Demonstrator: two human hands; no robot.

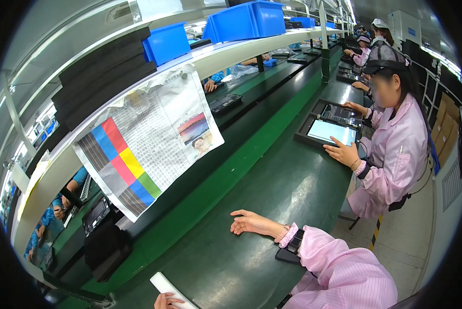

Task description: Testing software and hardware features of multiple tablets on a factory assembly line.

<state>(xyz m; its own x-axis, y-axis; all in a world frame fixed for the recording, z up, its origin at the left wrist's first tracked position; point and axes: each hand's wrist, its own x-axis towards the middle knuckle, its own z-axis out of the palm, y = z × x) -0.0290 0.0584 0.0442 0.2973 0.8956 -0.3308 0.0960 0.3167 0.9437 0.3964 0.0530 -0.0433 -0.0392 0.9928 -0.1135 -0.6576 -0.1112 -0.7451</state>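
At the lower edge my left hand point(164, 302) has its fingers closed over a long white bar-like piece point(164, 283). Only the piece's upper part shows, so its kind cannot be made out. My right hand point(247, 223) is over the green bench top point(226, 268), fingers loosely bent and apart, with nothing in them. A pink striped sleeve covers that forearm, and a black band with a dark flat piece point(289, 253) sits near the wrist.
A printed sheet with colour blocks point(133, 165) hangs from the shelf point(210, 55), which carries blue bins point(246, 21) and black stacked trays point(100, 77). Right, a co-worker point(395, 139) touches a lit tablet point(333, 132) in a black frame. A dark cloth-like bundle point(107, 252) lies left.
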